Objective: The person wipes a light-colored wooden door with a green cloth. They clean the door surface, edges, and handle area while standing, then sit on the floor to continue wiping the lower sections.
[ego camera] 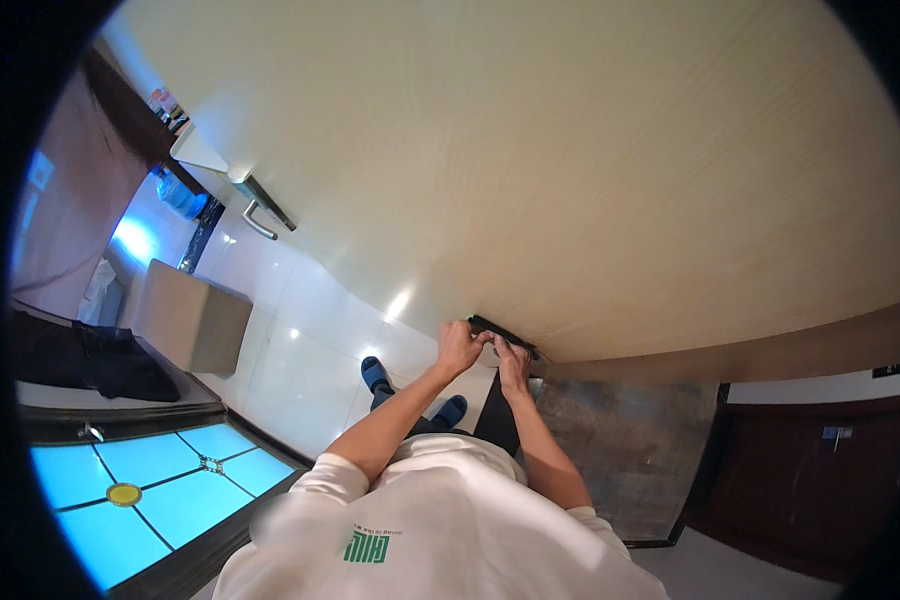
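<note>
A narrow black bar (pixel 502 331) with a small green spot at its left end lies slanted against the lower edge of a large pale wood-grain door panel (pixel 510 172). My left hand (pixel 461 349) grips the bar near its left end, fingers bent. At the other end, my right hand (pixel 514 365) holds it from below, its thumb reaching toward the left hand. Both hands nearly meet in front of my body. Fingers hide part of the bar, and its exact kind is not clear. Left of the hands, a metal lever handle (pixel 260 219) projects from the panel.
A beige box-shaped stool (pixel 193 319) stands on the glossy tiled floor (pixel 300 352), near a blue water-cooler bottle (pixel 178 193). Dark cloth (pixel 90 356) lies at left, above a glass-paned door (pixel 172 480). A dark red door (pixel 802 472) is at right.
</note>
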Tool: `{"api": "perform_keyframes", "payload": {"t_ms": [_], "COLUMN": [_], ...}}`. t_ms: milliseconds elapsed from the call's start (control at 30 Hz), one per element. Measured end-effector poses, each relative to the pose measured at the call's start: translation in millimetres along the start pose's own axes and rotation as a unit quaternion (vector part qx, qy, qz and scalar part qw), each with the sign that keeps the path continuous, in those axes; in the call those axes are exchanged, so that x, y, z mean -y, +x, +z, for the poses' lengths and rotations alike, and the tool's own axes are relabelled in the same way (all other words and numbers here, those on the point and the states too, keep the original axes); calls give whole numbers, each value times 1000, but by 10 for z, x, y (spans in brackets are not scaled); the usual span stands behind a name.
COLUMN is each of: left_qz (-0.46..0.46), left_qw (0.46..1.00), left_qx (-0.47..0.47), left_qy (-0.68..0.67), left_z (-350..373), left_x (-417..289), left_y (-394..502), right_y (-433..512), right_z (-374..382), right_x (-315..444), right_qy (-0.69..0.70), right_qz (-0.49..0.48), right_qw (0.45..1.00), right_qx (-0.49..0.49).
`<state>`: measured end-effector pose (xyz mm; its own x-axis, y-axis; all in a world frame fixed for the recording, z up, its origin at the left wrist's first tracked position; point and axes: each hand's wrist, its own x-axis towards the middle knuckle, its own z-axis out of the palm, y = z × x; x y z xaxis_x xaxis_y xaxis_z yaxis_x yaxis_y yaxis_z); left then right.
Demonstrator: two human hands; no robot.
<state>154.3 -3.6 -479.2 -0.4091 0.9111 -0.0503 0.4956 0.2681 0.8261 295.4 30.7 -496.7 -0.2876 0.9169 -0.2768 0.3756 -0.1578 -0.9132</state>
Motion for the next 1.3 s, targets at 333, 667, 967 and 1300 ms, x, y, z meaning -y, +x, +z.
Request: {"api": "perform_keyframes", "payload": {"t_ms": [333,667,967,1300], "left_qz": [138,95,-51,204], "left_qw": [953,946,969,896], "left_qx": [-212,-277,-193,-375], "left_qy": [-164,-138,-147,-126], "left_z": [-846,-627,-540,-1643], "left_x": [-1030,-392,122,-722], "left_y": [-91,70,112,379], "right_y": [-311,33,241,-102], "right_z": [-93,425,801,800], "right_x": [1435,1016,679,2122], "right_qy": [100,45,-5,135], "right_qz": [-148,-108,-72,-194], "right_qw": [984,991,996,969], "right_qx": [-1,62,53,65]}}
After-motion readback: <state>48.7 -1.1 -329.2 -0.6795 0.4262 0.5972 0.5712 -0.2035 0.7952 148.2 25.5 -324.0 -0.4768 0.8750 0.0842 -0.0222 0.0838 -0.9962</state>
